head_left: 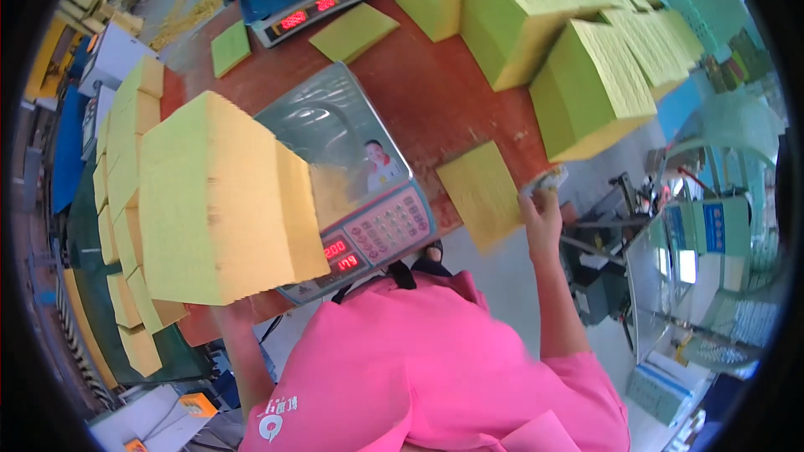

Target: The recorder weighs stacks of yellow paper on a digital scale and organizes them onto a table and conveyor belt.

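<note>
A tall stack of yellow paper sheets (226, 201) rises at the left, with a dark smudge on its near side. It covers part of a weighing scale (389, 226) with a metal pan and red digits. My left hand (232, 315) is low against the base of this stack; its fingers are hidden behind the paper. At the table's right edge, my right hand (543, 209) has its fingers closed on a small whitish crumpled piece (551, 176), whose kind is unclear. Just left of that hand, a flat yellow stack (481, 192) lies on the table, partly past its edge.
Tall yellow paper stacks (586, 88) line the back right of the red table (402, 75). A second scale (314, 4) with a blue pan bears another stack at the back. Thin pads (354, 32) lie beside it. More yellow blocks (126, 201) are piled at the left.
</note>
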